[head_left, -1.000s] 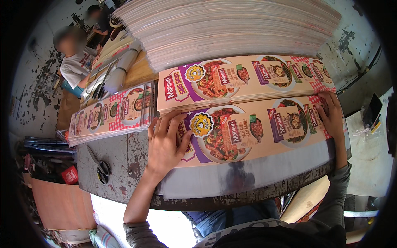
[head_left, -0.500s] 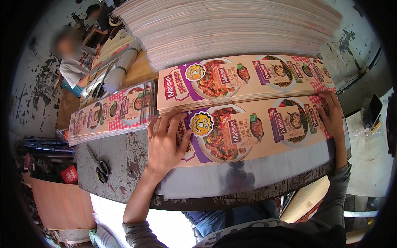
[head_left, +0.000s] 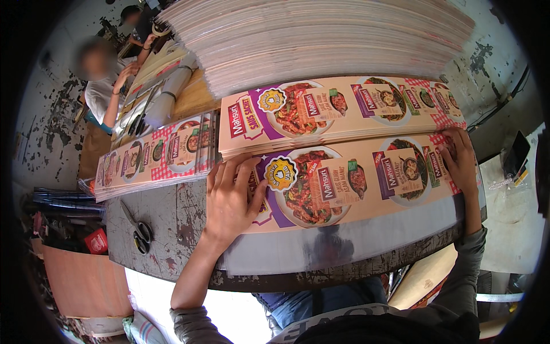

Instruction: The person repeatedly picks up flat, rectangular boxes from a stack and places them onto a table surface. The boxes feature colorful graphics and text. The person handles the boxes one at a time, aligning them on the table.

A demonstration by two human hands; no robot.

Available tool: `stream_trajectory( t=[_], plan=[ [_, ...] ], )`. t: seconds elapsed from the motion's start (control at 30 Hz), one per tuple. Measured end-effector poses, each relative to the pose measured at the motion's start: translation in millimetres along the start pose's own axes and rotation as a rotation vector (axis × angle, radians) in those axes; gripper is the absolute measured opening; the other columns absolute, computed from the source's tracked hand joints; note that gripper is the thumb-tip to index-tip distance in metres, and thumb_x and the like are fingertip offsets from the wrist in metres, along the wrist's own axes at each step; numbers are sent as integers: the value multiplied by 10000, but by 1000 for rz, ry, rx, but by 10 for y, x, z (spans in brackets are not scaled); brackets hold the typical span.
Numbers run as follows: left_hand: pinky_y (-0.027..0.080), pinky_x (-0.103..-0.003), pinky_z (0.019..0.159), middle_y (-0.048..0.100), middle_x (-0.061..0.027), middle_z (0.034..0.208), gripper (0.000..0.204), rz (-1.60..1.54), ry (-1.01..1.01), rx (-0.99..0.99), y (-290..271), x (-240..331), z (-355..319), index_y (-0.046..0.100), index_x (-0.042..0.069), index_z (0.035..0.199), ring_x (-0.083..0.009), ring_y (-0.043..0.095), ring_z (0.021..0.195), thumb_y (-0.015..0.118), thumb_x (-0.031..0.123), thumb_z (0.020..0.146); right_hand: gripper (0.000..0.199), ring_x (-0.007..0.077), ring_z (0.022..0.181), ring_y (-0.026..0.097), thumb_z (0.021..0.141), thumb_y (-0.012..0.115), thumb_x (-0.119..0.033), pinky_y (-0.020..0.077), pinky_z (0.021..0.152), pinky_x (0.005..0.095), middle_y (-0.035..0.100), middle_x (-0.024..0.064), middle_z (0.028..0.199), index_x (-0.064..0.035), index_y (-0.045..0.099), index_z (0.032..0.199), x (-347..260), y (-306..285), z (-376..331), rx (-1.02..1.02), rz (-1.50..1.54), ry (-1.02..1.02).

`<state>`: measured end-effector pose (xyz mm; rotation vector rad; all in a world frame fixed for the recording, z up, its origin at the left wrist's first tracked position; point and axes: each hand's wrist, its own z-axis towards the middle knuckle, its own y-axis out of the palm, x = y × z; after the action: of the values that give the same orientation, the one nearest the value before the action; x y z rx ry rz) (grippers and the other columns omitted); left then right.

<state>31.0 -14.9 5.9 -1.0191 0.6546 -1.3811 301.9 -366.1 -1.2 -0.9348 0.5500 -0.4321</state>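
A long printed cardboard strip (head_left: 366, 178) with food pictures lies across the table in front of me. My left hand (head_left: 229, 192) holds its left end, fingers bent over the surface and thumb apart on the print. At the opposite end, my right hand (head_left: 460, 160) grips the strip near its far corner. Part of each end is hidden under my hands. Along the strip's near edge shows a glossy clear plastic sheet (head_left: 281, 252). Just beyond, a stack of matching printed strips (head_left: 349, 117) almost touches the held one.
Black-handled scissors (head_left: 140, 235) lie on the worn table (head_left: 166, 229) at left. Plastic-covered printed strips (head_left: 149, 157) are stacked beyond them. A tall pile of wrapped strips (head_left: 332, 40) rises at the back. Clear plastic bundles (head_left: 163, 97) and two people sit at far left.
The held strip has shifted very slightly to the right, with my hands nearly still. At far left, the nearer person has raised both hands, and the farther person's hand has come up too.
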Motion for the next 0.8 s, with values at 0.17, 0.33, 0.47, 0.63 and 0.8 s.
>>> stream_trajectory(
  t=[0.17,0.33,0.47,0.63,0.8],
  plan=[
    [390,-414,884,571,-138,1067,328,18,10,12,-2,-3,0,550,25,1074,-319,545,955,628,122,771,240,315,961,514,814,603,-125,404,828,376,527,140,1028,-9,521,1007,10,-4,-3,2,-3,-5],
    [389,-411,879,574,-132,1062,332,29,13,18,2,-4,-6,550,28,1073,-316,548,941,635,123,767,242,315,960,515,811,605,-117,405,828,377,527,144,1022,-6,520,1008,9,-3,3,8,-4,-24],
    [389,-408,876,575,-128,1061,331,32,13,19,-1,2,-3,551,30,1072,-313,549,935,637,125,766,242,317,959,516,806,604,-107,405,828,377,527,147,1023,-4,519,1007,8,-1,5,9,-6,-24],
    [387,-406,877,573,-127,1062,327,35,12,17,0,0,-4,552,30,1068,-309,548,934,635,127,767,233,320,958,517,802,603,-96,404,827,378,527,150,1022,-2,519,999,-1,1,8,10,0,-20],
    [389,-403,865,573,-127,1053,318,32,11,21,-9,7,-1,556,30,1061,-306,547,914,633,129,769,229,320,955,517,793,603,-82,404,826,379,527,149,1017,-2,518,991,-4,-1,16,14,-8,-39]
  ],
)
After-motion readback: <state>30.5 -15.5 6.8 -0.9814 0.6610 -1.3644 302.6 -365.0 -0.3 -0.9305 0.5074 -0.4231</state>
